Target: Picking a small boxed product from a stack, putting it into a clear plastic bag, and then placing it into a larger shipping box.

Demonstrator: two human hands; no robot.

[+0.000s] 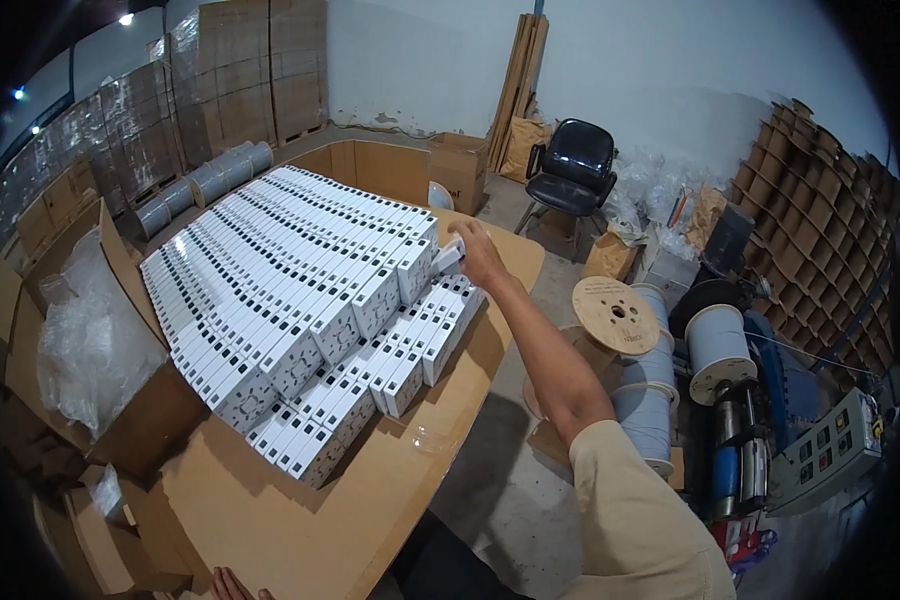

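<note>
Fingertips of the left hand (pixel 232 585) rest on the near edge of the cardboard-covered worktop (pixel 300 520); whether its grip is open or closed cannot be told. Farther out, stacked rows of small white boxes (pixel 290 300) cover the worktop. At the far right corner of the stack, the right hand (pixel 478 255) grips one white box (pixel 448 258).

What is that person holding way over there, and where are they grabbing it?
The right hand holds a small white box by its near end, beside the stacked boxes. The left hand holds nothing visible.
</note>
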